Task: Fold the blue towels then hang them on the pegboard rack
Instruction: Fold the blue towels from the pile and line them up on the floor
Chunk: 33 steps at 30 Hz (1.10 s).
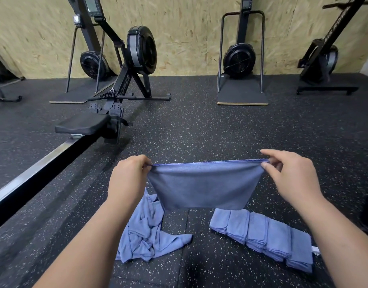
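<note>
A blue towel hangs in the air in front of me, folded double, its top edge stretched taut. My left hand pinches its upper left corner and my right hand pinches its upper right corner. Below on the floor, a crumpled pile of unfolded blue towels lies at the left. A row of several folded blue towels lies at the right. No pegboard rack is in view.
The floor is black speckled rubber. A rowing machine with its seat and rail runs along the left. More black exercise machines stand against the chipboard wall at the back.
</note>
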### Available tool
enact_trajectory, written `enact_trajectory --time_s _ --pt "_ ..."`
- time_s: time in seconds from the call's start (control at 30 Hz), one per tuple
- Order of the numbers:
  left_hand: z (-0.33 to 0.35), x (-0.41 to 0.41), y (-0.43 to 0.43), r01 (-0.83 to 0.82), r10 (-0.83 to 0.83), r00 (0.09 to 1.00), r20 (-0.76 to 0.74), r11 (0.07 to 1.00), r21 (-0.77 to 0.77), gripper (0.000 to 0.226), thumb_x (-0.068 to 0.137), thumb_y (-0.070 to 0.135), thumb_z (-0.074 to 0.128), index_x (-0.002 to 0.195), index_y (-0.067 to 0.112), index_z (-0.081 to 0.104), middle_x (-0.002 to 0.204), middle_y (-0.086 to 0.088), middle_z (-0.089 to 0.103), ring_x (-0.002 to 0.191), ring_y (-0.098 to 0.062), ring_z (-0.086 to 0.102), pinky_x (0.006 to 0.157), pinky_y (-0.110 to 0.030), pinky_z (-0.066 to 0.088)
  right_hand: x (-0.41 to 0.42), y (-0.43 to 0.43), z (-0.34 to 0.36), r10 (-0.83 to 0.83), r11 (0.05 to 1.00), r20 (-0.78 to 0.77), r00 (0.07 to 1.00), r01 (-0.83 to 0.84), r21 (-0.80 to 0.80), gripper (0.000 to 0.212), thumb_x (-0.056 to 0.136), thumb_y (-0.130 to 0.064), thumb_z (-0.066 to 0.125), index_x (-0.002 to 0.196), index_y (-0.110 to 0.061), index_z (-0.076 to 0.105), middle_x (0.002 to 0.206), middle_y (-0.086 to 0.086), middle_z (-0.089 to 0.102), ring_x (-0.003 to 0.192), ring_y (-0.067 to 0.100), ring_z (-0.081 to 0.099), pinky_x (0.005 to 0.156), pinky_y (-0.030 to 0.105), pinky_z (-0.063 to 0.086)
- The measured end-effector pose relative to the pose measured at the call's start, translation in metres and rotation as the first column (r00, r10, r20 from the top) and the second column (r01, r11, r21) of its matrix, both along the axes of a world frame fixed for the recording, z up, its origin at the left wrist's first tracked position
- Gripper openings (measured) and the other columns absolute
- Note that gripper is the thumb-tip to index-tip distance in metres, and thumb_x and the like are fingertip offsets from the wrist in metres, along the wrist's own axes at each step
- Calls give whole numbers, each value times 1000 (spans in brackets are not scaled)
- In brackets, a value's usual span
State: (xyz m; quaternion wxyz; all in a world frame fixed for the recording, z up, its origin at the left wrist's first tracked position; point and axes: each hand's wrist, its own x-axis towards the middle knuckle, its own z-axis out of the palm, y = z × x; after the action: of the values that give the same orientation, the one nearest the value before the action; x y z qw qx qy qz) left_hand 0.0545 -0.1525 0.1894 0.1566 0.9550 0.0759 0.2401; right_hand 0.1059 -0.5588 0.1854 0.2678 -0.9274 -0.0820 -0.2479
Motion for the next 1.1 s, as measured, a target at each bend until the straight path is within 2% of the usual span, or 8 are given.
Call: enact_trajectory --time_s 0.1,0.27,0.4,0.53,0.63,0.77,0.93,1.1 --pt "-2 0 0 -36 36 999 2 999 -23 7 98 19 68 97 25 66 89 0 73 87 -32 63 72 -42 51 0 -1 -3 7 1000 1 1000 -7 -20 14 91 -24 82 100 -35 80 85 -14 68 83 15 62 78 36 53" --pt "-2 1 4 -24 26 998 62 999 -38 17 93 10 68 90 26 64 79 5 69 79 -29 62 66 -40 49 -2 -1 5 37 955 -162 986 12 295 6 86 -33 86 86 -35 81 84 -20 76 84 -2 68 74 23 48" --pt "1 1 4 -37 38 995 97 999 -13 18 94 9 66 95 26 72 86 1 74 83 -33 66 70 -41 53 -1 1 6 187 842 -203 961 -50 537 4 89 -26 85 89 -26 81 87 -14 79 79 2 70 76 30 50" --pt "1 -1 3 -68 84 989 119 988 -138 8 99 21 69 98 27 74 88 7 76 84 -22 70 75 -38 54 2 6 8 267 678 -134 954 -88 730 4 95 -17 79 98 -17 76 92 -1 80 84 7 68 80 21 54" --pt "4 4 -2 -25 98 988 119 862 -506 5 101 29 70 96 26 72 87 15 73 77 1 64 74 -31 48 6 8 5 228 573 -101 968 -50 818 0 99 -21 74 99 -21 74 88 -1 73 83 12 59 75 25 50" --pt "-1 15 -7 97 5 993 116 513 -853 15 102 30 71 103 16 77 90 4 73 76 -11 59 78 -35 52 8 14 3 131 493 -103 986 25 869 7 104 -26 67 105 -22 72 92 -5 73 88 11 59 82 33 47" --pt "-16 21 -14 -7 59 998 14 339 -941 22 102 35 70 105 14 77 76 12 64 74 -12 54 74 -34 48 11 20 -5 65 527 -211 975 146 837 20 101 -29 72 111 -12 75 99 1 77 88 10 65 87 32 52" --pt "-28 19 -32 -108 79 993 -87 320 -941 12 100 25 74 96 13 73 82 -6 66 72 -23 57 67 -39 55 9 32 -19 99 583 -332 938 216 783 15 95 -26 79 97 -11 79 94 2 79 84 12 66 85 32 52"
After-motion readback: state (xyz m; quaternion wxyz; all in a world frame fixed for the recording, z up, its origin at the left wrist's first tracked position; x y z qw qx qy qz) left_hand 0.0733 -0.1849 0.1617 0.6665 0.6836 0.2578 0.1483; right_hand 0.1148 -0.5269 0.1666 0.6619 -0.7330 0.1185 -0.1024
